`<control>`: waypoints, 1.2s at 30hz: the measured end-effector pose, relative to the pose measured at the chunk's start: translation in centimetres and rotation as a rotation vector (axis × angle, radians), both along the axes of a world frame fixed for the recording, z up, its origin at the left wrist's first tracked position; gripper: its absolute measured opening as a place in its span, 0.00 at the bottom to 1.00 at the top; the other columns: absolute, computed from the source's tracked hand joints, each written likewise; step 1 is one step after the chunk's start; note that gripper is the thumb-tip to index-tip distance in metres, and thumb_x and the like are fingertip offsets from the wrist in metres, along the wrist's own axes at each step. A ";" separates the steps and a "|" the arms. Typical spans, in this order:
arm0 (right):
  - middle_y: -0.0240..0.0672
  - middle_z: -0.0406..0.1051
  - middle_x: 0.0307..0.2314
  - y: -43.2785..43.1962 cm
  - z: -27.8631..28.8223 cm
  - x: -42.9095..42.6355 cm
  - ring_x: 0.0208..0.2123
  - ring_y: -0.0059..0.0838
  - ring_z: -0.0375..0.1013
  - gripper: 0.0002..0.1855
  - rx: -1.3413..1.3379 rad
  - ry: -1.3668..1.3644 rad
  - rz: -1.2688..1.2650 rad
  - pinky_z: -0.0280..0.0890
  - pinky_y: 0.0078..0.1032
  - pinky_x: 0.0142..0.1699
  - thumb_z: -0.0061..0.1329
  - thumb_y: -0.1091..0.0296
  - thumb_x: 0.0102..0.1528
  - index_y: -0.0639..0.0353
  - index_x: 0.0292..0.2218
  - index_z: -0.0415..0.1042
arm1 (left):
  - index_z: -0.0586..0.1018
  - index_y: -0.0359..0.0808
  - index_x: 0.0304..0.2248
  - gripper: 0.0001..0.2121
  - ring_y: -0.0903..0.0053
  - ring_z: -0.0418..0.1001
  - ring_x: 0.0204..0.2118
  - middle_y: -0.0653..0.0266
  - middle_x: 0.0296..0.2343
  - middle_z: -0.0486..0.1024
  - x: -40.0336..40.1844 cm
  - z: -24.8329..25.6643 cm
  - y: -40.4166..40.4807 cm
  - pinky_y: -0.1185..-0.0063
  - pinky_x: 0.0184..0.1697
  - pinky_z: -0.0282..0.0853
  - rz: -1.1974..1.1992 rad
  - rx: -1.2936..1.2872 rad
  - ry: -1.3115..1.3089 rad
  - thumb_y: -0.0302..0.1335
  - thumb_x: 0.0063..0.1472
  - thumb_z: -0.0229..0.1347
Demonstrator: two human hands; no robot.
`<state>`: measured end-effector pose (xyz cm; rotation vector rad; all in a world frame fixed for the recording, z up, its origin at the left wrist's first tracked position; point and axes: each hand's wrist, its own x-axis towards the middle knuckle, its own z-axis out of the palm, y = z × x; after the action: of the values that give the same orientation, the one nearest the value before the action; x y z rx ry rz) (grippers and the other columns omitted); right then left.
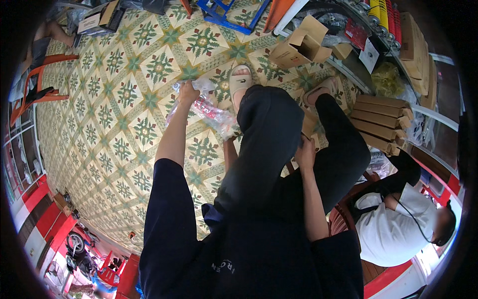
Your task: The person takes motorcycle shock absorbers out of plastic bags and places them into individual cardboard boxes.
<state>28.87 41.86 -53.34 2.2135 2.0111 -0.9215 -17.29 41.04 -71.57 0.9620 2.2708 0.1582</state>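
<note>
My left hand (189, 92) is closed on a clear plastic bag (220, 119) with a red, coil-like part inside, held above the tiled floor beside my sandalled foot. The bag's lower end lies near my knee. My right hand (306, 152) is low between my legs, its fingers at the edge of a brown cardboard piece (309, 122) that my thigh partly hides. Whether the fingers grip it, I cannot tell.
An opened cardboard box (298, 46) stands ahead beside a shelf with red and yellow coil springs (378, 17). Long cartons (379, 121) are stacked at right, near a seated person in white (392, 228). A blue metal frame (229, 17) and an orange chair (37, 84) stand farther off.
</note>
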 end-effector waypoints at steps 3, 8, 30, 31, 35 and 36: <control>0.53 0.66 0.38 0.7 0.3 -0.6 0.44 0.53 0.66 0.15 -0.034 -0.011 0.015 0.63 0.41 0.47 0.47 0.67 0.55 0.63 0.44 0.72 | 0.61 0.42 0.55 0.36 0.54 0.59 0.55 0.53 0.52 0.61 1.0 -0.7 2.4 0.64 0.55 0.61 -0.121 0.063 0.111 0.33 0.45 0.62; 0.53 0.63 0.46 1.7 0.3 -0.9 0.48 0.52 0.64 0.17 -0.077 -0.021 -0.047 0.60 0.40 0.52 0.49 0.67 0.55 0.59 0.46 0.72 | 0.55 0.41 0.59 0.44 0.57 0.55 0.58 0.55 0.54 0.59 1.1 -3.0 3.5 0.62 0.57 0.57 -0.069 -0.066 0.220 0.43 0.45 0.64; 0.49 0.64 0.47 0.4 0.4 -0.4 0.49 0.51 0.64 0.19 -0.041 -0.015 -0.035 0.60 0.38 0.53 0.53 0.68 0.50 0.56 0.46 0.72 | 0.73 0.37 0.36 0.11 0.51 0.72 0.36 0.47 0.31 0.73 -1.0 7.7 -8.8 0.61 0.39 0.68 -0.192 0.273 0.256 0.22 0.51 0.54; 0.48 0.65 0.46 0.1 0.3 -0.2 0.48 0.50 0.65 0.19 0.010 0.010 -0.004 0.61 0.38 0.53 0.53 0.69 0.50 0.56 0.45 0.72 | 0.72 0.37 0.37 0.11 0.51 0.72 0.35 0.47 0.32 0.72 -1.0 9.0 -10.5 0.61 0.38 0.68 -0.133 0.317 0.224 0.22 0.51 0.53; 0.45 0.66 0.43 -0.7 -0.3 0.7 0.47 0.48 0.66 0.19 0.058 0.020 -0.006 0.63 0.39 0.50 0.52 0.70 0.49 0.56 0.45 0.73 | 0.72 0.36 0.37 0.12 0.51 0.71 0.34 0.48 0.32 0.72 0.1 13.9 -17.5 0.61 0.36 0.67 -0.101 0.423 0.331 0.20 0.51 0.53; 0.45 0.66 0.43 -0.9 -0.4 0.8 0.47 0.48 0.66 0.19 0.050 0.048 -0.003 0.63 0.39 0.50 0.52 0.70 0.49 0.56 0.45 0.73 | 0.72 0.36 0.37 0.12 0.51 0.71 0.33 0.49 0.31 0.72 0.5 14.8 -18.8 0.61 0.35 0.67 -0.040 0.435 0.351 0.19 0.51 0.53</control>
<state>29.65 40.98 -53.73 2.2407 2.0744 -0.9441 -16.82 22.22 -56.74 1.3434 2.5916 0.5184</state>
